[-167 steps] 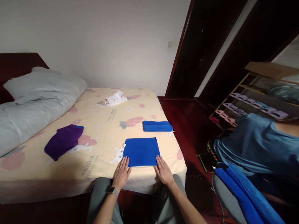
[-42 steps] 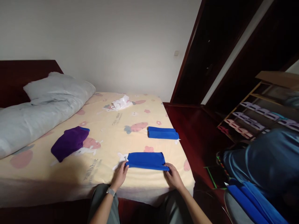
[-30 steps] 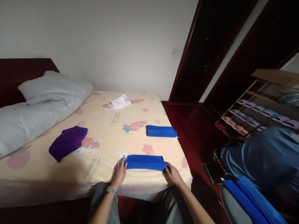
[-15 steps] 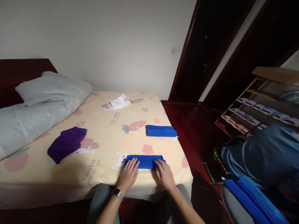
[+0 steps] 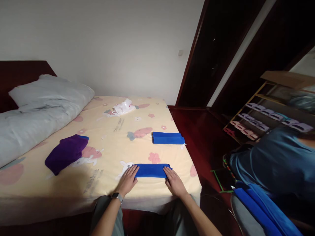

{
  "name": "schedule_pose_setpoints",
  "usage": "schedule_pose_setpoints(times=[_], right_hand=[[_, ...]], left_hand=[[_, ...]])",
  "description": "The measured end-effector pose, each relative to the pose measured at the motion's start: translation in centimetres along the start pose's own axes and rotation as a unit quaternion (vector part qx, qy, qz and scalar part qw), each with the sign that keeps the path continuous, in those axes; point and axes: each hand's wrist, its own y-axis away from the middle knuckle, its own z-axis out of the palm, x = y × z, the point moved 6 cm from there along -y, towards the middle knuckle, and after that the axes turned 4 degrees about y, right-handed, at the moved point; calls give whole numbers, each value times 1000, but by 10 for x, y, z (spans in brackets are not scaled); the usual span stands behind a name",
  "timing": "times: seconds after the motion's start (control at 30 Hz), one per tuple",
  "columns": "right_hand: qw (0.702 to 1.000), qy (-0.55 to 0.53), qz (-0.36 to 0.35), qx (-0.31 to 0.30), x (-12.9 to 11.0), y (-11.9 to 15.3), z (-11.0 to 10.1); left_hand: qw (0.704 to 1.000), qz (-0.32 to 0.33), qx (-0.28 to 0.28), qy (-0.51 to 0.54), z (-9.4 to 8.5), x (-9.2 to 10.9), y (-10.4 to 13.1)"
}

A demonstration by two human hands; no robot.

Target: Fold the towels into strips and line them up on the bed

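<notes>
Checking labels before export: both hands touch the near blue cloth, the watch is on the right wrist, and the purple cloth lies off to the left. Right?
Wrong wrist: the head view shows the watch on the left one. The rest stands: left hand and right hand both touch the near blue cloth, and the purple cloth lies off to the left.

The near cloth (image 5: 150,171) and the far cloth (image 5: 168,138) are plain bright blue; the left cloth (image 5: 66,152) is purple with a blue corner. The bedsheet (image 5: 115,147) is pale yellow, printed with pink carrots, pink flowers and white rabbits.
</notes>
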Motion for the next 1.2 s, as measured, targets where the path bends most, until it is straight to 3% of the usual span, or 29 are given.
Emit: schedule_pose_setpoints(times=[0.17,0.33,0.5,0.67,0.83,0.93,1.03,1.13,1.2], right_hand=[[992,-108,60,-14,18,-1,-4],[964,-210,159,-21,33,-8,-10],[943,-269,193,-40,54,-24,-15],[941,-216,245,-93,75,-35,-10],[946,-158,266,-95,71,-43,-4],[963,-44,257,-59,62,-49,-10],[972,60,228,3,53,-51,-23],[987,84,130,49,33,-54,-32],[996,69,41,47,13,-58,-31]], left_hand=[[990,-64,-1,126,-7,-23,-1],[965,-150,-5,217,-7,-39,-7],[961,-200,3,193,-8,-52,-25],[969,-200,10,145,-13,-54,-38],[974,-211,40,67,-20,-50,-37],[983,-160,80,-34,-28,-40,-42],[994,-33,73,-79,-27,-18,-51],[993,60,49,-91,-20,4,-59],[990,93,42,-94,-13,17,-64]])
